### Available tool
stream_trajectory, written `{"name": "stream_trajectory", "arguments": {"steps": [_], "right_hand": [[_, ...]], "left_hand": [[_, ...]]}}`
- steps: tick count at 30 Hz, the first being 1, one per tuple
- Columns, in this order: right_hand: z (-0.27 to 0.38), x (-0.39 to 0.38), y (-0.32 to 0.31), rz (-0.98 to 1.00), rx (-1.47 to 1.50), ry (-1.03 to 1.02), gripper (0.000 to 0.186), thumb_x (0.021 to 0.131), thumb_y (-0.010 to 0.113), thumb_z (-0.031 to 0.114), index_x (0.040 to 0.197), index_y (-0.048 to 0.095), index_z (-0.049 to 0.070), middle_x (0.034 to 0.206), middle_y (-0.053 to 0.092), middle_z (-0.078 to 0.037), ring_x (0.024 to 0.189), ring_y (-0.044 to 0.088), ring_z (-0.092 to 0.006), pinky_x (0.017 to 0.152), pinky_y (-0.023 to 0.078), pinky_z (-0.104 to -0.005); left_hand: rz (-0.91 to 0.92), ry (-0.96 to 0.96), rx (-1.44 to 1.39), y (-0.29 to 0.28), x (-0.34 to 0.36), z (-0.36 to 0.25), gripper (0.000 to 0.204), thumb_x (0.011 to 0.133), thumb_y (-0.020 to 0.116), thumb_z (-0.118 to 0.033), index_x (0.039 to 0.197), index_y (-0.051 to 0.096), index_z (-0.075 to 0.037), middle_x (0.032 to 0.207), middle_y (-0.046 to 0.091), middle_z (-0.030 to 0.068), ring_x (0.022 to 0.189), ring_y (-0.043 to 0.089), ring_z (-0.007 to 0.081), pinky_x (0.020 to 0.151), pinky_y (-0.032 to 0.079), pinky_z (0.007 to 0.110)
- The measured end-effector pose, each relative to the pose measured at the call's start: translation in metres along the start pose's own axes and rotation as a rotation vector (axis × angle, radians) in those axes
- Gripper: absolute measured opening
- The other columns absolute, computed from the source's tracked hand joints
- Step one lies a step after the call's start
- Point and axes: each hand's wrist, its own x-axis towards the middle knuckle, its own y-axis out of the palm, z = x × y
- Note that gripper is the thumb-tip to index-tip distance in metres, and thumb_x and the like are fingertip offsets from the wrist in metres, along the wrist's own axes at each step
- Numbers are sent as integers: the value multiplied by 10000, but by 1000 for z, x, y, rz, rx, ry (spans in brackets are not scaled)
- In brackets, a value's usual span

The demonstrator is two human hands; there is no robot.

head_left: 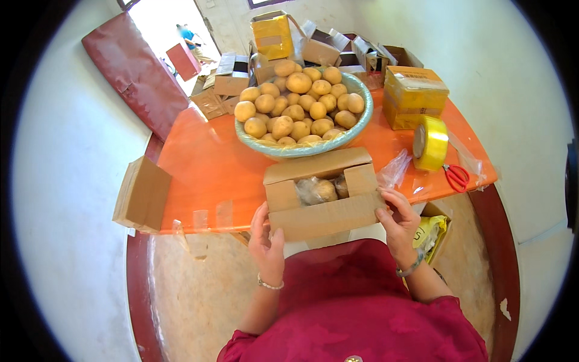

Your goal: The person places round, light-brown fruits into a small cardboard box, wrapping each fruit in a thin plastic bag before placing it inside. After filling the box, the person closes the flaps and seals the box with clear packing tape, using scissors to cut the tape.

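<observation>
An open cardboard box [322, 217] sits at the front edge of the orange table, flaps up, holding round tan items [325, 192] in clear plastic. My left hand [267, 244] grips its left end, thumb on the near side. My right hand [395, 220] holds its right end, fingers curled at the corner. Just beyond the box stands a pale blue basin [247, 137] heaped with round tan potatoes or similar produce [298, 82]. To the right lie a crumpled clear plastic bag [395, 166], a large yellow tape roll [435, 142] and red-handled scissors [457, 178].
The orange table [193, 163] holds a folded carton [139, 193] at left, a taped box [413, 96] at right and piled cartons [319, 51] behind. A yellow bag [428, 232] sits below right. A person [190, 39] is outside the doorway, beyond a maroon panel [129, 69].
</observation>
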Motion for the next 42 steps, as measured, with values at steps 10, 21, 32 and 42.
{"name": "stream_trajectory", "arguments": {"steps": [10,21,32,42], "right_hand": [[9,4,-4,29,-96,-78,380,745,651,-70,1119,608,-22,1160,591,-132,1056,574,-192,882,473,-299],[23,90,0,129,28,401,595,861,639,92,1362,373,-85,1071,640,-117,762,578,-85,651,472,-207],[25,93,7,181,17,120,339,763,635,-96,1085,644,9,904,644,-29,735,570,-70,623,447,-192],[38,69,-15,452,-471,-353,128,753,685,12,881,684,-1,990,671,-114,1033,613,-290,908,469,-381]], "left_hand": [[45,-36,-18,6,-6,13,628,871,399,-75,1461,216,39,1463,334,172,1337,348,235,1098,289,352],[19,41,33,9,-12,17,642,845,377,-68,1458,221,44,1462,335,175,1334,347,240,1095,284,346],[70,19,76,9,-6,-6,633,837,354,-15,1454,226,47,1476,317,174,1361,315,249,1109,262,355],[-19,25,-7,17,8,-5,680,823,375,9,1479,195,-9,1537,194,190,1433,185,288,1156,153,390]]}}
